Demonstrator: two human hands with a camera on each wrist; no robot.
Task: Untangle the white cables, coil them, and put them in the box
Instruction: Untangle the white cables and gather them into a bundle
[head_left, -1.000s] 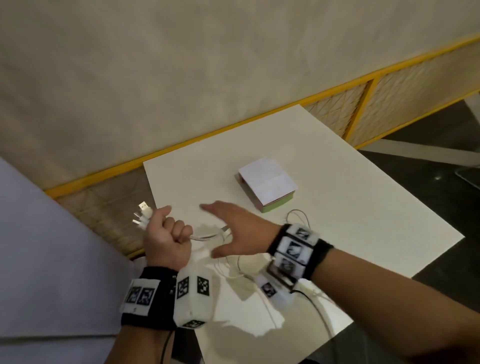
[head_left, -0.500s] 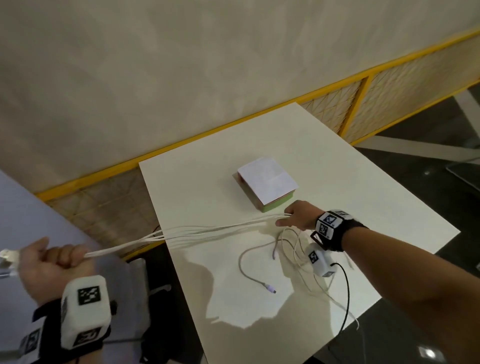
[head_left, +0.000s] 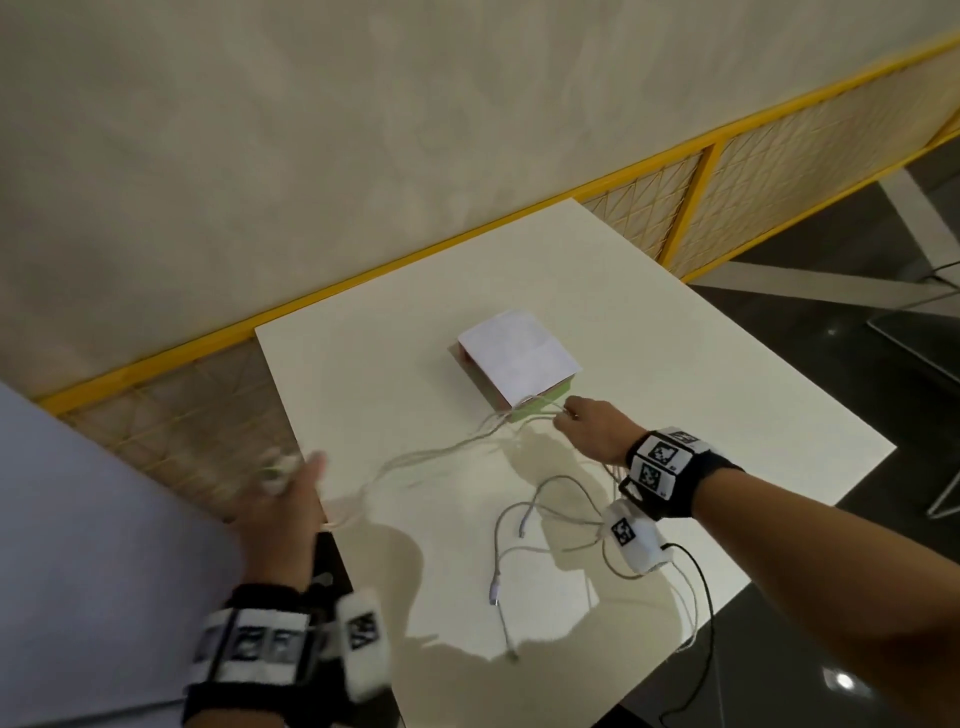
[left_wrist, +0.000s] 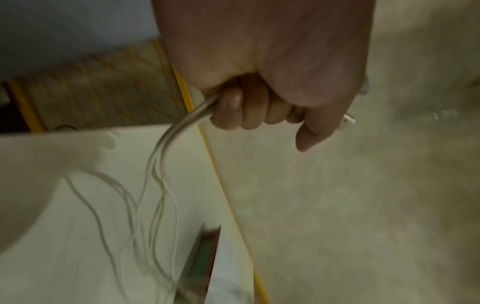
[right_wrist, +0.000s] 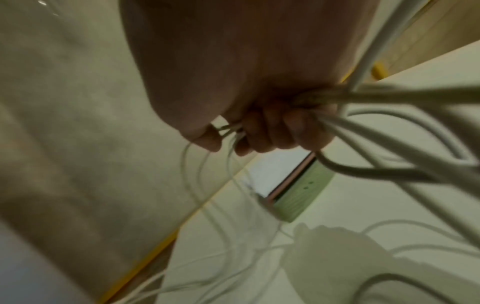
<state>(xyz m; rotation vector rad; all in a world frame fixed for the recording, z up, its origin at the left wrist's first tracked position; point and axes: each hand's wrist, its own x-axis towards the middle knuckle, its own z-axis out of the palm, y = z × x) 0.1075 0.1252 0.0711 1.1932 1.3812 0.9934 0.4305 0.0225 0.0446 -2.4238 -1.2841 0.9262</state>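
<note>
Several white cables (head_left: 441, 452) run slack across the white table (head_left: 675, 374) between my two hands. My left hand (head_left: 283, 493), blurred at the table's left edge, grips one bundled end (left_wrist: 182, 127) with curled fingers (left_wrist: 233, 111); plugs stick out beyond the fist. My right hand (head_left: 587, 428) holds the cables' middle (right_wrist: 350, 127) just in front of the box (head_left: 519, 358), fingers (right_wrist: 272, 131) curled round the strands. The box, with a white top and pink and green sides (right_wrist: 298, 197), stands mid-table. Loose cable ends (head_left: 506, 566) lie near the front edge.
A yellow-framed mesh barrier (head_left: 727, 208) and a beige wall (head_left: 311, 130) run behind the table. Dark floor (head_left: 857, 364) lies to the right, and a pale grey surface (head_left: 78, 519) fills the lower left. A black wrist-camera wire (head_left: 701, 597) hangs off my right forearm.
My left hand has swung back in from the far left to the table's left edge, so the taut cables now hang slack. My right hand stays near the box.
</note>
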